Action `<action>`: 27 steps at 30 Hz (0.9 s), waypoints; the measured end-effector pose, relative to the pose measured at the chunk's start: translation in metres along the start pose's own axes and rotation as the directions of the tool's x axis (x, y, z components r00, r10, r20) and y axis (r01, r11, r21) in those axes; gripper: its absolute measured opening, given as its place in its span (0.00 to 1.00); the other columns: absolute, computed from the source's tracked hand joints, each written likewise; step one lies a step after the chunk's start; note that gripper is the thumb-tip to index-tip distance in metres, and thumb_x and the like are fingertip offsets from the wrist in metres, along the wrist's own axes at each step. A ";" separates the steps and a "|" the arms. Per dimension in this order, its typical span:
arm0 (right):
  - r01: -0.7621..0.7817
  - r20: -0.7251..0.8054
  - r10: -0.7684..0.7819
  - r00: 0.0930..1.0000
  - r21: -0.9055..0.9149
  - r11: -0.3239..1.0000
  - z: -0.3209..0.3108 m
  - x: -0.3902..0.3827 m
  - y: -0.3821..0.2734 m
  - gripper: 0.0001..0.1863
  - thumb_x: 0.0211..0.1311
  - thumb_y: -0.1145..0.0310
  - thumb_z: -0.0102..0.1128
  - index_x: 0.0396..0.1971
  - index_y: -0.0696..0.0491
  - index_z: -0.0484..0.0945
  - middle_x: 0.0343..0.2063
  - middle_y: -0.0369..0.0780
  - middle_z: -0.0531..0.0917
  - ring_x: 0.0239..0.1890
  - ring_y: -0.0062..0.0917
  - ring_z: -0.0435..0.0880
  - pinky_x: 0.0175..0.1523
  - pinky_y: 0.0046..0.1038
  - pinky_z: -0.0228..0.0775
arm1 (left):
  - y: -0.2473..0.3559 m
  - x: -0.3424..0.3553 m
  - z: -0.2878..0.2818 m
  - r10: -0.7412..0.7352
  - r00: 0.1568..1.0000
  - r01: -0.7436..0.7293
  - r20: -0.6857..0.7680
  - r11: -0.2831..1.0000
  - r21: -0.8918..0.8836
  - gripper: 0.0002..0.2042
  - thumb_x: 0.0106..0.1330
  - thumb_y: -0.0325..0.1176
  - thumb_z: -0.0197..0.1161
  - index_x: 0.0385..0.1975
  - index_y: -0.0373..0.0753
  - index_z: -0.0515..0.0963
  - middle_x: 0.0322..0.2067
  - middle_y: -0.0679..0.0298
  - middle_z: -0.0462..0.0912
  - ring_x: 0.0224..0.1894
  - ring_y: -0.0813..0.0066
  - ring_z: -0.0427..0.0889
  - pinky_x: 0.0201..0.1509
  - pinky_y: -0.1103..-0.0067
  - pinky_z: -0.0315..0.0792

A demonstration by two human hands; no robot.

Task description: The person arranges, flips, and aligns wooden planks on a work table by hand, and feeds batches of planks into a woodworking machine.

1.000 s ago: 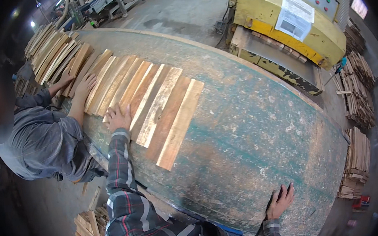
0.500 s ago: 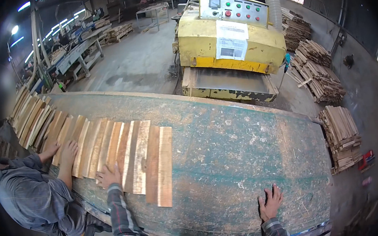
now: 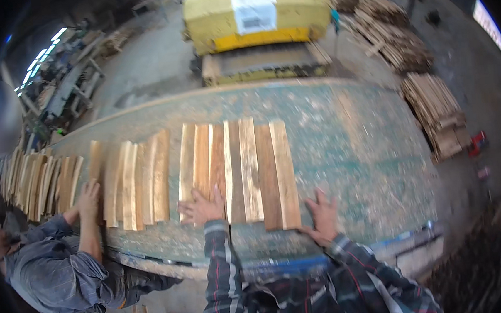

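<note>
Planks [image 3: 245,168] | left hand [image 3: 203,207] now flat on ends | right hand [image 3: 321,215] moved beside them

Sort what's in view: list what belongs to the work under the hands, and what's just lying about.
In the work:
- left hand and right hand against the near group of planks
- green table
- co-worker's hand on the next planks

Lying about:
- yellow machine
- wood stacks on the floor

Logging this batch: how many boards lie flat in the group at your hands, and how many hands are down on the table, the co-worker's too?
boards in that group: 7
own hands on the table: 2, left hand and right hand
co-worker's hand, on the next group: 1
Total: 10
</note>
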State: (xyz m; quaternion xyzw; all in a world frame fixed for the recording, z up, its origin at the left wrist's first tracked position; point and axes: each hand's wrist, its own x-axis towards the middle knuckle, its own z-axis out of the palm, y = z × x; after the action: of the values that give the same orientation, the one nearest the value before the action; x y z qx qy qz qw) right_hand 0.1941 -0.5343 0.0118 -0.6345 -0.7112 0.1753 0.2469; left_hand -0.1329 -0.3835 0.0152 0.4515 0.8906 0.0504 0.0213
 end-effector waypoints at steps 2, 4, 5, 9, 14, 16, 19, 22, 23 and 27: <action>0.025 0.033 -0.023 0.999 -0.049 0.998 0.007 -0.008 -0.022 0.50 0.54 0.31 0.66 0.71 0.48 0.66 0.76 0.58 0.52 0.77 0.62 0.46 0.74 0.71 0.26 | 0.030 -0.028 0.005 0.052 0.998 -0.052 0.037 0.999 0.006 0.47 0.64 0.78 0.43 0.74 0.49 0.63 0.73 0.24 0.48 0.77 0.25 0.44 0.68 0.27 0.40; 0.028 0.055 -0.022 0.998 -0.102 0.994 0.006 -0.016 -0.033 0.51 0.52 0.28 0.65 0.71 0.45 0.67 0.76 0.57 0.51 0.77 0.63 0.46 0.74 0.72 0.26 | 0.036 -0.052 0.002 0.061 0.998 -0.061 0.011 0.998 -0.026 0.48 0.63 0.79 0.45 0.75 0.49 0.62 0.72 0.21 0.45 0.77 0.25 0.42 0.68 0.26 0.37; -0.006 0.014 0.009 1.000 -0.198 0.980 0.004 -0.017 -0.022 0.52 0.51 0.27 0.65 0.71 0.44 0.67 0.77 0.55 0.51 0.77 0.63 0.44 0.74 0.73 0.25 | 0.043 -0.065 0.005 0.102 0.994 -0.101 0.038 0.995 -0.019 0.48 0.63 0.79 0.45 0.75 0.49 0.62 0.72 0.21 0.45 0.77 0.25 0.42 0.68 0.26 0.37; -0.073 -0.008 0.074 0.997 -0.353 0.933 -0.013 -0.026 0.004 0.55 0.47 0.23 0.64 0.72 0.42 0.68 0.77 0.54 0.51 0.78 0.63 0.42 0.71 0.78 0.24 | 0.031 -0.094 0.000 0.360 0.924 -0.363 0.130 0.932 0.005 0.55 0.54 0.82 0.54 0.79 0.52 0.55 0.75 0.26 0.40 0.78 0.27 0.34 0.67 0.25 0.25; -0.100 -0.038 0.093 0.995 -0.300 0.949 -0.011 -0.022 -0.001 0.54 0.46 0.21 0.62 0.72 0.37 0.68 0.77 0.53 0.51 0.78 0.65 0.42 0.70 0.79 0.24 | -0.001 -0.092 -0.009 0.754 0.611 -0.760 0.241 0.644 -0.087 0.63 0.39 0.83 0.65 0.79 0.60 0.55 0.79 0.38 0.39 0.79 0.27 0.31 0.65 0.22 0.26; -0.115 -0.065 0.100 0.993 -0.283 0.952 -0.004 -0.016 -0.006 0.54 0.47 0.20 0.61 0.72 0.35 0.68 0.78 0.53 0.50 0.77 0.66 0.42 0.70 0.79 0.24 | -0.001 -0.092 -0.009 0.781 0.578 -0.789 0.235 0.609 -0.085 0.62 0.38 0.84 0.65 0.78 0.63 0.56 0.79 0.40 0.38 0.79 0.27 0.31 0.64 0.21 0.27; -0.166 -0.107 0.141 0.984 -0.279 0.946 0.008 -0.006 -0.017 0.50 0.47 0.20 0.60 0.70 0.31 0.71 0.78 0.54 0.50 0.77 0.67 0.42 0.70 0.78 0.30 | -0.011 -0.089 0.001 0.818 0.550 -0.817 0.168 0.569 -0.096 0.60 0.37 0.85 0.63 0.77 0.68 0.59 0.80 0.42 0.39 0.79 0.26 0.31 0.62 0.19 0.29; -0.208 -0.206 0.140 0.969 -0.363 0.908 0.015 0.001 -0.014 0.44 0.47 0.23 0.63 0.64 0.28 0.78 0.77 0.54 0.55 0.75 0.67 0.49 0.68 0.75 0.44 | -0.006 -0.089 0.008 0.846 0.520 -0.839 0.118 0.532 -0.119 0.56 0.39 0.83 0.65 0.75 0.69 0.64 0.80 0.44 0.41 0.79 0.27 0.31 0.61 0.19 0.30; -0.198 -0.203 0.129 0.971 -0.363 0.910 0.017 0.004 -0.014 0.44 0.47 0.23 0.63 0.64 0.28 0.78 0.77 0.54 0.55 0.75 0.67 0.49 0.68 0.75 0.44 | -0.005 -0.088 0.007 0.842 0.525 -0.835 0.128 0.538 -0.117 0.54 0.40 0.79 0.69 0.74 0.68 0.66 0.80 0.44 0.41 0.79 0.27 0.32 0.62 0.20 0.31; -0.196 -0.153 0.150 0.977 -0.353 0.915 0.010 0.016 -0.013 0.41 0.49 0.23 0.63 0.61 0.30 0.81 0.76 0.55 0.56 0.74 0.67 0.51 0.69 0.72 0.44 | 0.007 -0.080 -0.004 0.842 0.527 -0.831 0.116 0.539 -0.137 0.51 0.41 0.77 0.70 0.71 0.68 0.70 0.79 0.41 0.44 0.78 0.26 0.34 0.62 0.21 0.33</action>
State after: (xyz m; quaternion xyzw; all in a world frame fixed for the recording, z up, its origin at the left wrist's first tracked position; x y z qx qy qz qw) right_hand 0.1761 -0.5199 0.0129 -0.7394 -0.6557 0.0219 0.1511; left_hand -0.0806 -0.4440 0.0192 0.8244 0.5578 0.0450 0.0842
